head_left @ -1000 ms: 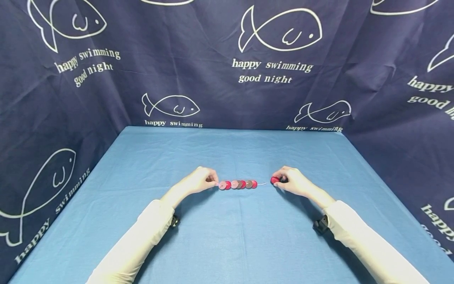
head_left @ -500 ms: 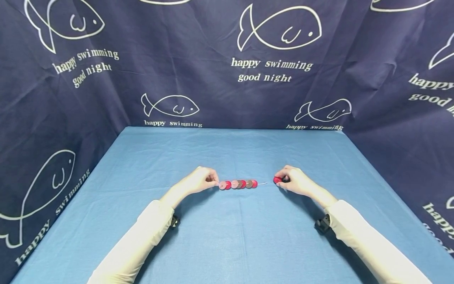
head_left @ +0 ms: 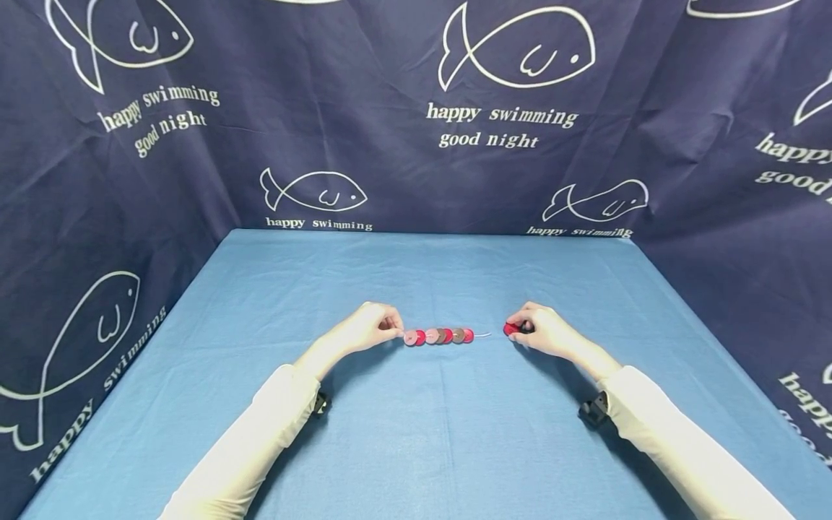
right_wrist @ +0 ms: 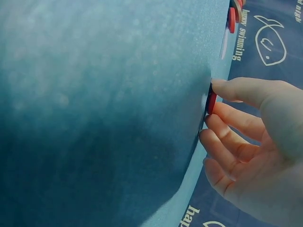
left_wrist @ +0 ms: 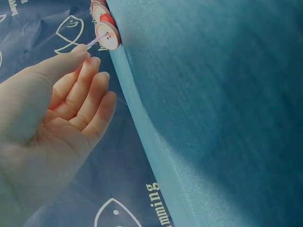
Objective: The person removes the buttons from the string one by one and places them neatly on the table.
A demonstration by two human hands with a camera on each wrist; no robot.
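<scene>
Your R hand (head_left: 541, 330) has backed off a touch twd the R edge of the desk (head_left: 416, 433) over the last sec, taking the loose red button (head_left: 510, 329) w/ it, so the gap to the free tip of the string (head_left: 482, 335) is slightly wider now. Last half-sec it's been near steady. Your L hand (head_left: 366, 327) & the button row (head_left: 447, 336) look unmoved; the small shift in the head view is prob just the view itself. For the work in hand that means no gain on the row: loose red button is off the string & apart from its tip.

Grip, L: you're pinching the string just past the pink end button (left_wrist: 112, 41); L wrist view shows it running from your thumb to that button. Grip, R: thumb & fingers hold the loose red button. There's a dark patch (head_left: 528, 328) right behind it; can't tell if that's a 2nd button or shadow.

Pos: row stretches abt midway btw the desk's L & R edges, well in from the far edge; near edge out of view. Pink, red & brown overlap along it, w/ a short bare bit of string past the R end. Loose red button is roughly in line, closer to the R edge.
</scene>
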